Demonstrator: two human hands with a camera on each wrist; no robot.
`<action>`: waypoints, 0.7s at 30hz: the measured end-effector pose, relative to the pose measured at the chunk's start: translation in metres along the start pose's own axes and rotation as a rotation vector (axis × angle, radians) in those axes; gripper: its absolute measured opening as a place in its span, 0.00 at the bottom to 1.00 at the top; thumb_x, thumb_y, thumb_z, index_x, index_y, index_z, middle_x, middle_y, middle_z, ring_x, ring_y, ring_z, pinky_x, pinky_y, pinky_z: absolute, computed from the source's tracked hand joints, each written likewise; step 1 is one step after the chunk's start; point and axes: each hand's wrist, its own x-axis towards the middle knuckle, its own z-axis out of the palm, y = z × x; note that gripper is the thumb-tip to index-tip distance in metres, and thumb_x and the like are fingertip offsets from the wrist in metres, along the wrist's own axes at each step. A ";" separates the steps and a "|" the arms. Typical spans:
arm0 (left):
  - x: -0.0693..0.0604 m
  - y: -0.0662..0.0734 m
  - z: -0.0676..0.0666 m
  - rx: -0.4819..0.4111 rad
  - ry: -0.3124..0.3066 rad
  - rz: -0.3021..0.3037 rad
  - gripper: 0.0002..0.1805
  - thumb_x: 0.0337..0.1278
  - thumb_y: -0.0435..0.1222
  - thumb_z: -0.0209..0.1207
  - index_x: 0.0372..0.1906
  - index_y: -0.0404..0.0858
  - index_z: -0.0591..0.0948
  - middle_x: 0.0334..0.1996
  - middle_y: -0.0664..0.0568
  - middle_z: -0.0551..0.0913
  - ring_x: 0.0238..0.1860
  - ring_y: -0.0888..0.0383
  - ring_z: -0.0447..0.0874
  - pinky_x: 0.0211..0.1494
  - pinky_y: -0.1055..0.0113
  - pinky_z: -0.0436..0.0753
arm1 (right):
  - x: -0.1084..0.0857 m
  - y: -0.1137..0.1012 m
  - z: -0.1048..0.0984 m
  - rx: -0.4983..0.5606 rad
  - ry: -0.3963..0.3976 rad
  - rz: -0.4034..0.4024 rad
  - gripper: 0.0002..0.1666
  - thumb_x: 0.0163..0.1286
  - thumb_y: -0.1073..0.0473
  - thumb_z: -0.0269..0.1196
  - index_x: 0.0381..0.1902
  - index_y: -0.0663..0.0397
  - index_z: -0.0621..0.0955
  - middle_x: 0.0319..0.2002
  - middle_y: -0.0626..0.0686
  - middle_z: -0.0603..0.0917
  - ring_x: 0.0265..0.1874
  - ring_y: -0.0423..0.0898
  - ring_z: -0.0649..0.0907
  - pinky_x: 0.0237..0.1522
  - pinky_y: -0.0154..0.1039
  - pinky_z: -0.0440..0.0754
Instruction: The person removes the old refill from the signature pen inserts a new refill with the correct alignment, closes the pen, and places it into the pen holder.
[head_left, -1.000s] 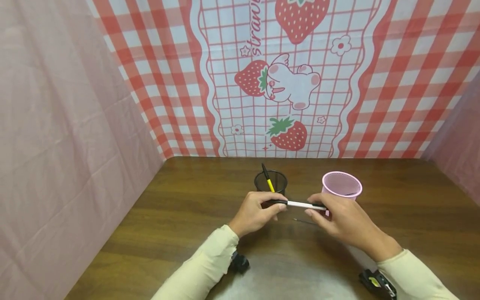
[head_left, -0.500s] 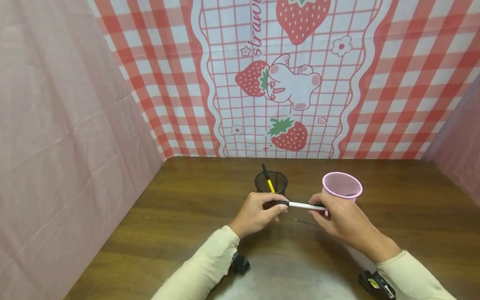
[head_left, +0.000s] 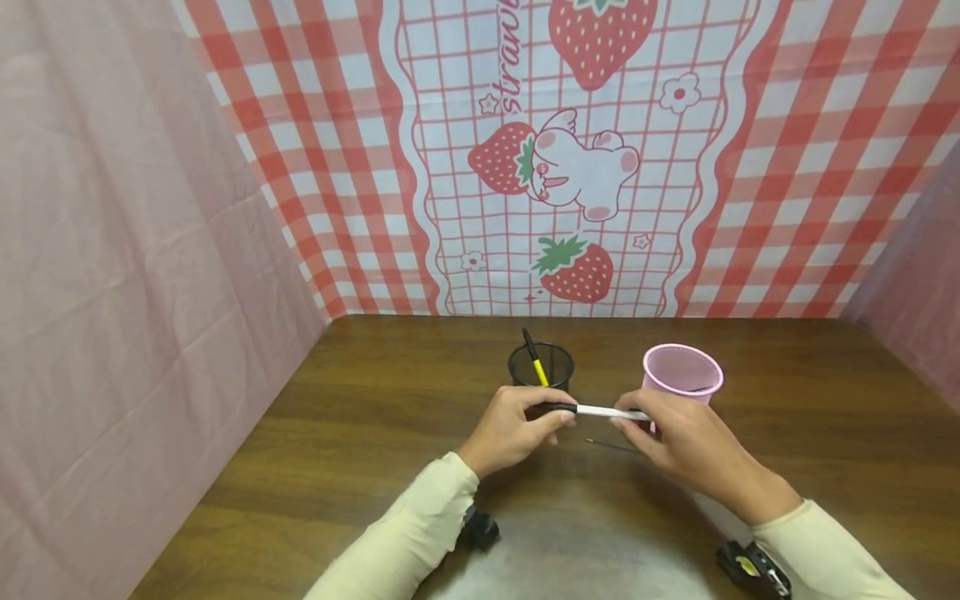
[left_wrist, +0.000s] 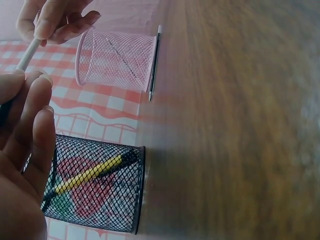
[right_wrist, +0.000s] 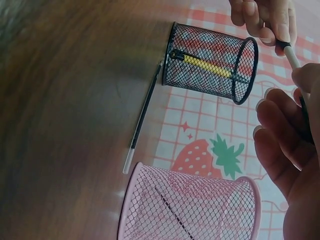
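Note:
A pen (head_left: pixel 597 411) with a white barrel and black end parts is held level above the table between both hands. My left hand (head_left: pixel 513 429) pinches its black left end between thumb and fingers. At the other end, the thumb and fingers of my right hand (head_left: pixel 693 446) grip it, partly covering that end. On the table below lies a thin pen refill (right_wrist: pixel 142 120), dark with a clear tail, near the bases of both cups. Behind my left hand stands a black mesh cup (left_wrist: pixel 137 192) holding a yellow and black pen (head_left: pixel 536 358).
A pink mesh cup (head_left: pixel 682 390) stands behind my right hand, with a thin dark stick (right_wrist: pixel 172 212) inside. The wooden table (head_left: pixel 360 417) ends at a checked strawberry cloth (head_left: pixel 375 225) at the back. Pink cloth (head_left: pixel 150 250) hangs along the left side.
Both hands and the pen stay in nearly the same place. Slightly less black shows at the pen's right end, beside the right fingers.

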 end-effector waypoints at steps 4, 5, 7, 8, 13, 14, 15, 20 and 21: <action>0.000 0.001 0.000 0.001 0.000 0.005 0.07 0.62 0.23 0.62 0.44 0.27 0.85 0.31 0.37 0.87 0.20 0.47 0.83 0.25 0.71 0.82 | 0.000 0.000 0.000 0.001 -0.008 -0.003 0.25 0.78 0.36 0.50 0.37 0.48 0.82 0.29 0.37 0.80 0.24 0.32 0.76 0.26 0.27 0.74; 0.000 0.001 0.000 0.000 0.001 0.005 0.07 0.62 0.23 0.62 0.44 0.27 0.85 0.31 0.36 0.87 0.20 0.46 0.83 0.25 0.71 0.82 | 0.000 0.000 0.000 -0.001 -0.008 -0.005 0.26 0.78 0.36 0.49 0.37 0.48 0.82 0.30 0.37 0.80 0.24 0.32 0.76 0.26 0.28 0.75; 0.000 0.001 0.000 0.001 0.000 0.004 0.07 0.62 0.23 0.62 0.44 0.27 0.85 0.31 0.37 0.87 0.20 0.46 0.83 0.25 0.71 0.82 | 0.001 -0.001 0.000 -0.006 -0.006 -0.009 0.26 0.78 0.36 0.49 0.36 0.48 0.82 0.29 0.38 0.80 0.24 0.33 0.77 0.26 0.29 0.75; 0.000 0.001 0.000 0.001 -0.001 0.003 0.08 0.62 0.23 0.62 0.44 0.27 0.85 0.31 0.37 0.87 0.20 0.46 0.83 0.26 0.71 0.82 | 0.001 -0.001 0.000 -0.008 -0.005 -0.010 0.26 0.78 0.36 0.49 0.36 0.48 0.81 0.29 0.38 0.80 0.25 0.33 0.77 0.26 0.29 0.75; -0.001 0.000 -0.001 0.002 0.001 0.002 0.08 0.62 0.23 0.63 0.44 0.27 0.85 0.31 0.37 0.87 0.20 0.47 0.83 0.26 0.71 0.82 | 0.001 -0.002 0.000 -0.006 -0.014 -0.011 0.25 0.79 0.37 0.48 0.36 0.47 0.81 0.30 0.37 0.80 0.26 0.32 0.76 0.27 0.29 0.75; -0.001 0.000 -0.001 0.003 0.001 0.002 0.07 0.62 0.23 0.63 0.44 0.27 0.85 0.31 0.37 0.87 0.20 0.48 0.83 0.26 0.71 0.82 | 0.001 -0.002 0.000 -0.004 -0.018 -0.010 0.25 0.79 0.37 0.48 0.37 0.47 0.81 0.30 0.37 0.80 0.26 0.32 0.75 0.27 0.29 0.75; -0.001 0.000 -0.001 0.002 0.000 0.002 0.07 0.62 0.23 0.63 0.44 0.27 0.85 0.31 0.37 0.87 0.20 0.48 0.83 0.26 0.71 0.82 | 0.000 -0.002 0.000 -0.004 -0.020 -0.010 0.25 0.79 0.37 0.48 0.37 0.47 0.81 0.30 0.37 0.80 0.26 0.32 0.75 0.27 0.30 0.75; 0.000 0.001 0.000 0.000 -0.005 -0.002 0.07 0.62 0.23 0.63 0.44 0.27 0.85 0.31 0.37 0.88 0.20 0.47 0.83 0.26 0.70 0.83 | -0.001 -0.002 0.001 -0.005 -0.026 0.001 0.26 0.79 0.37 0.46 0.37 0.47 0.81 0.30 0.37 0.80 0.26 0.32 0.75 0.26 0.31 0.75; 0.000 0.001 0.000 -0.001 -0.006 -0.003 0.07 0.62 0.23 0.63 0.44 0.27 0.85 0.31 0.37 0.88 0.20 0.47 0.83 0.26 0.70 0.83 | -0.002 -0.001 0.001 -0.006 -0.027 0.002 0.26 0.79 0.37 0.46 0.37 0.46 0.82 0.30 0.37 0.80 0.26 0.32 0.75 0.26 0.31 0.75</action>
